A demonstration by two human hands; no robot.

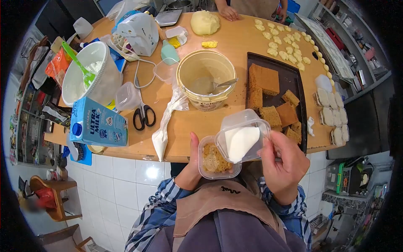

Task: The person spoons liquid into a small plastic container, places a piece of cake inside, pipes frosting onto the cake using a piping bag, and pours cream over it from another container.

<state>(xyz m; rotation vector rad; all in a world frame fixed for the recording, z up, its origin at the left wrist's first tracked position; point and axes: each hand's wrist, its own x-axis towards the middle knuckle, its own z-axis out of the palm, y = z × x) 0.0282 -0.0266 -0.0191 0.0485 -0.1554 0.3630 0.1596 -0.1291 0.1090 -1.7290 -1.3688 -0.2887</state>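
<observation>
My left hand (191,166) grips the left side of a small clear plastic tub (235,171) at the table's front edge. Golden-brown cake crumbs (214,158) lie inside it. Held in my right hand (287,164) is a second clear plastic tub (242,118), tilted above and partly covering the first. A smooth white mass (241,143) shows in this upper tub; whether it is liquid or solid I cannot tell. Left of my hands lies a filled white piping bag (164,128). Beyond them stands a large cream-coloured bucket (205,103) with a metal spoon (224,84) in it.
At right, a dark tray (301,113) bears cut brown cake (265,80). A milk carton (100,124), scissors (144,117), white mixing bowl (113,80) and hand mixer (138,33) occupy the left. Dough (205,22) sits at the back, near another person's hand (228,12).
</observation>
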